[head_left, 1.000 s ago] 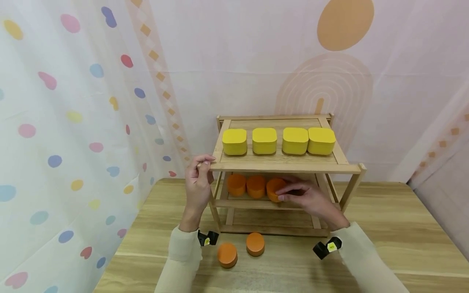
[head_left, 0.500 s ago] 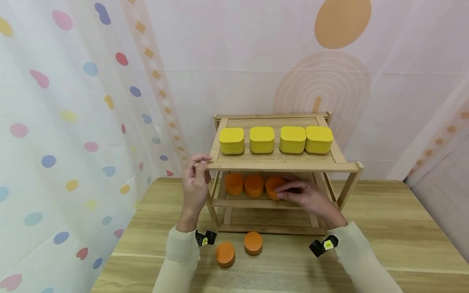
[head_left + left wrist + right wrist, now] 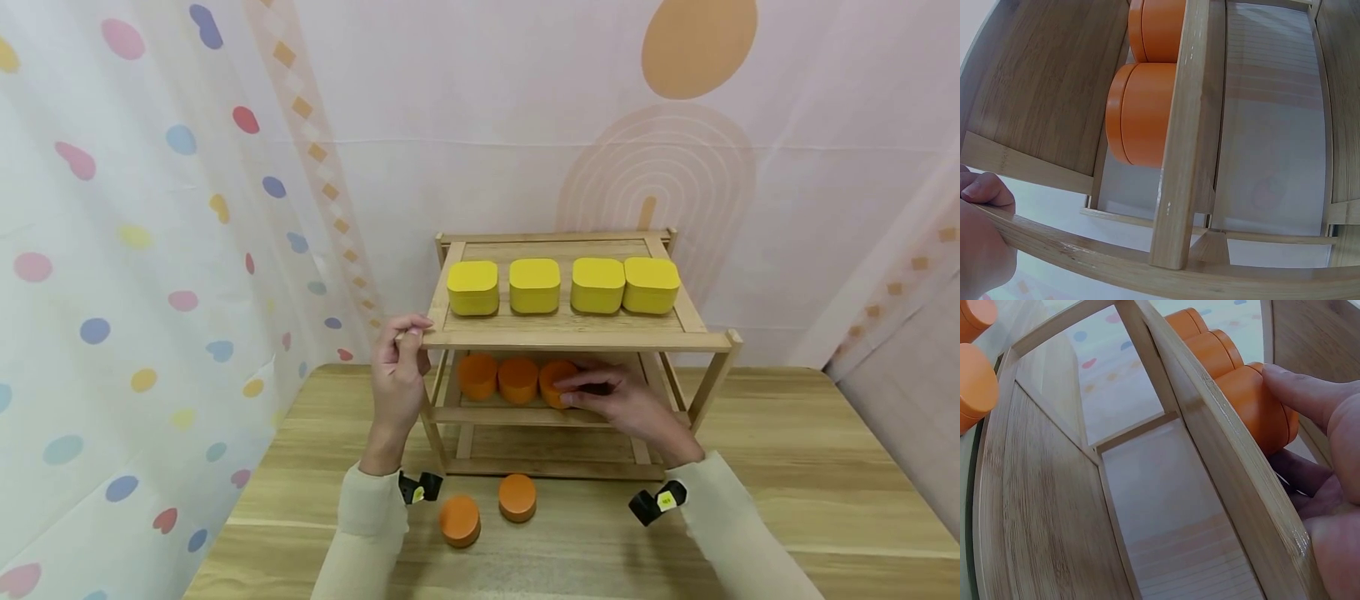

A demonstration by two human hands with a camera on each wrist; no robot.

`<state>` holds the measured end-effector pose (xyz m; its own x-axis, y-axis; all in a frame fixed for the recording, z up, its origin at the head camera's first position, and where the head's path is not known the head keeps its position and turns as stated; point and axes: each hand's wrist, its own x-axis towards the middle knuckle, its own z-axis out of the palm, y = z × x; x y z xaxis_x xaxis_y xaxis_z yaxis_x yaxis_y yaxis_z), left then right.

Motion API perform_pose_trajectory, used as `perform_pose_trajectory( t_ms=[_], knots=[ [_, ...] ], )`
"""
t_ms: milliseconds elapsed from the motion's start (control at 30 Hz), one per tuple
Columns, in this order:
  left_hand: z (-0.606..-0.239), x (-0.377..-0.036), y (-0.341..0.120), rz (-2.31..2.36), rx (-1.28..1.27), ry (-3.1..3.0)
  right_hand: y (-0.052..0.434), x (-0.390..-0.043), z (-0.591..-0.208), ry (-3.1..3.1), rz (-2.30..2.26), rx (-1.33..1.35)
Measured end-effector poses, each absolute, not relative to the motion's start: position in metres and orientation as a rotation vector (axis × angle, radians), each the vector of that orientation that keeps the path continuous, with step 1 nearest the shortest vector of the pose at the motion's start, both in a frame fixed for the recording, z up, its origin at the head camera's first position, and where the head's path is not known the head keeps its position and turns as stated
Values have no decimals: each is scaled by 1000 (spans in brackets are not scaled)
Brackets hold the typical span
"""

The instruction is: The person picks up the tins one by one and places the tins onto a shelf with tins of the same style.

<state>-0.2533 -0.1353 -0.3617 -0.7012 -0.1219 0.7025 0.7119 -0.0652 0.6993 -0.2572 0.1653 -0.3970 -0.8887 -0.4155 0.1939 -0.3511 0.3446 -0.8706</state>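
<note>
My right hand (image 3: 622,404) reaches under the top board of a wooden rack (image 3: 570,340) and pinches a round orange tin (image 3: 555,386) on the middle shelf, thumb in front and fingers behind. Two more orange tins, one in the middle (image 3: 518,381) and one at the left (image 3: 477,377), stand beside it in a row. In the right wrist view the held tin (image 3: 1254,406) sits close to its neighbour (image 3: 1216,353). My left hand (image 3: 401,367) grips the front left corner of the rack's top, fingers curled over the wood.
Several yellow rounded-square tins (image 3: 535,286) line the top shelf. Two orange tins, one nearer (image 3: 460,521) and one beside it (image 3: 517,497), stand on the table (image 3: 787,467) before the rack's bottom shelf (image 3: 555,450). A patterned curtain (image 3: 487,167) hangs behind.
The right hand and its orange tin have shifted slightly left, closing the gap to the middle tin. The left hand keeps its hold; the whole view has drifted a little.
</note>
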Motion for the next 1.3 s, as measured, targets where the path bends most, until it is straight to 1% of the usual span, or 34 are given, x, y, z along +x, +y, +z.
perform_pose_trajectory(
  t_ms=[600, 1300],
  knots=[
    [-364, -254, -136, -1820, -646, -1624, 164, -255, -397, 2524, -1602, -729],
    [-361, -253, -135, -1814, -662, -1620, 165, -257, -397, 2510, -1659, -843]
  ],
)
